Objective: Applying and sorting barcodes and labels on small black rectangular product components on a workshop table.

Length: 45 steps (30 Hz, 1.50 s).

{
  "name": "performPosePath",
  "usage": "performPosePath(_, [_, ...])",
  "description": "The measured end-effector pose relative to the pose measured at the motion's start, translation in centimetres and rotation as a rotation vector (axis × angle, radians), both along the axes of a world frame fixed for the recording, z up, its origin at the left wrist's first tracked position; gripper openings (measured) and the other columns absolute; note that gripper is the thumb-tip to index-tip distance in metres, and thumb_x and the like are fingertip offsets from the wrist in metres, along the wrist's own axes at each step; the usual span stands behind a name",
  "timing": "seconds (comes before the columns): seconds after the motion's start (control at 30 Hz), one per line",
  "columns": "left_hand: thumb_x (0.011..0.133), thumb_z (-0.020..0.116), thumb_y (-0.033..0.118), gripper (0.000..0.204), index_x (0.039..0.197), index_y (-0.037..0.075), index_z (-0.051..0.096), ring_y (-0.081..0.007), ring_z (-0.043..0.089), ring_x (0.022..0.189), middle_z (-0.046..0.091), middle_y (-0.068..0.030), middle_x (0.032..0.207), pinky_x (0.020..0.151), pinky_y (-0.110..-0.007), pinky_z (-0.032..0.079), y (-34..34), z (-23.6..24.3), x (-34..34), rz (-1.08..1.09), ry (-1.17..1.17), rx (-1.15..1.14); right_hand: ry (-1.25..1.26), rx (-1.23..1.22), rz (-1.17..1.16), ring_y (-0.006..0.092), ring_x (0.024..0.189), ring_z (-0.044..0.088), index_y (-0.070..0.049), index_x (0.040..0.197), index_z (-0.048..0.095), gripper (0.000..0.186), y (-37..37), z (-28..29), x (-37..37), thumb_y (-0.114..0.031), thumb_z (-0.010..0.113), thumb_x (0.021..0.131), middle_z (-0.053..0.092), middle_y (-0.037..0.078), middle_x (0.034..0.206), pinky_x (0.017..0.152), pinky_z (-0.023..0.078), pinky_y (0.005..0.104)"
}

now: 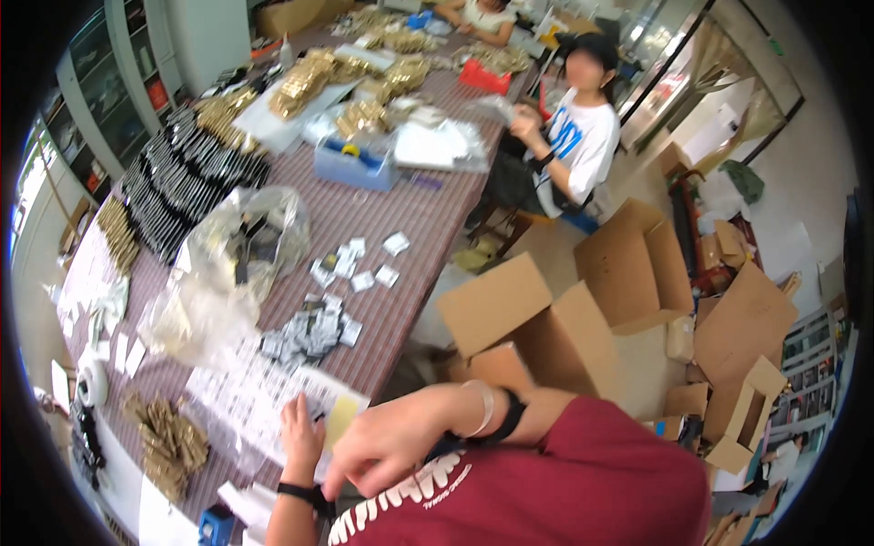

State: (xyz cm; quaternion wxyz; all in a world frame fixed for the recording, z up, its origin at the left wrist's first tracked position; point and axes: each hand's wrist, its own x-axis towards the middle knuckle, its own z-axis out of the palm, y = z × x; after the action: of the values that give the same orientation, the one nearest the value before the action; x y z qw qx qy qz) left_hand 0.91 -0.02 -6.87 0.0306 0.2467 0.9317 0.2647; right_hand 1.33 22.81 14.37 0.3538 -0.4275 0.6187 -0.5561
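Observation:
My left hand (pixel 302 435) lies over the lower edge of a printed white sheet (pixel 250 391), its fingers stretched out and apart. A small dark object shows beside its fingertips, too blurred to name. My right hand (pixel 390 439) reaches across from the right with bent fingers. Its fingertips meet the black wristband (pixel 299 492) on my left wrist and appear to pinch it. A yellow patch (pixel 342 417) lies on the sheet near my right knuckles. Just beyond the sheet is a pile of small grey-and-white square packets (pixel 311 329), with several loose ones (pixel 362 280) farther off.
An open clear plastic bag (pixel 218 264) stands left of the packets. Rows of black packets (pixel 187 173) and gold packets (pixel 168 441) line the table's left. A blue bin (pixel 353 166) stands farther back. Open cardboard boxes (pixel 546 332) crowd the right-hand floor. A co-worker (pixel 578 136) sits beyond.

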Motion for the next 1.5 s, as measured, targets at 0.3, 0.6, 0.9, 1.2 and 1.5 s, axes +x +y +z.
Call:
performPosePath(0.3, [0.066, 0.067, 0.006, 0.073, 0.132, 0.0, 0.035, -0.0376, 0.048, 0.098, 0.047, -0.0211, 0.11, 0.085, -0.043, 0.041, -2.1, 3.5, 7.0, 0.128, -0.044, 0.156, -0.195, -0.694, 0.231, 0.0168, 0.062, 0.055, -0.001, 0.118, 0.054, 0.044, -1.7, 7.4, -0.3, -0.023, 0.066, 0.082, 0.059, 0.003, 0.073, 0.058, 0.046, 0.03])
performPosePath(0.6, [0.072, 0.062, 0.008, 0.059, 0.127, -0.001, 0.043, -0.0382, 0.05, 0.103, 0.051, -0.0225, 0.116, 0.09, -0.043, 0.04, -9.4, -1.4, 10.9, 0.542, 0.177, -0.075, 0.463, 0.883, -0.167, 0.0317, 0.08, 0.062, -0.008, 0.097, 0.06, 0.028, -6.4, -11.0, 1.5, -0.024, 0.058, 0.074, 0.064, 0.014, 0.085, 0.068, 0.051, 0.0412])
performPosePath(0.9, [0.069, 0.071, 0.008, 0.076, 0.134, 0.002, 0.032, -0.0324, 0.051, 0.1, 0.056, -0.0161, 0.109, 0.086, -0.038, 0.042, -7.9, -0.1, 8.6, 0.636, 0.079, 0.125, 0.568, 0.884, -0.249, 0.0311, 0.082, 0.061, -0.008, 0.1, 0.057, 0.026, -4.4, -15.2, 2.2, -0.019, 0.062, 0.077, 0.062, 0.014, 0.084, 0.068, 0.049, 0.041])
performPosePath(1.2, [0.067, 0.073, 0.013, 0.073, 0.131, 0.005, 0.039, -0.0343, 0.049, 0.105, 0.052, -0.018, 0.116, 0.09, -0.04, 0.04, -5.5, 1.0, 5.6, 0.556, 0.038, -0.064, 0.424, 0.982, -0.485, 0.0332, 0.084, 0.06, -0.009, 0.099, 0.057, 0.027, -2.5, -15.0, -0.6, -0.022, 0.062, 0.076, 0.063, 0.015, 0.087, 0.07, 0.049, 0.0427])
performPosePath(1.5, [0.07, 0.066, 0.008, 0.043, 0.112, 0.005, 0.055, -0.0259, 0.053, 0.089, 0.054, -0.0089, 0.102, 0.073, -0.035, 0.046, 2.6, 6.0, 0.8, 0.116, 0.008, -0.023, 0.263, 1.139, -1.224, 0.0337, 0.09, 0.059, -0.005, 0.098, 0.059, 0.023, 9.0, -18.6, -9.4, -0.016, 0.062, 0.078, 0.062, 0.016, 0.094, 0.076, 0.047, 0.0432])
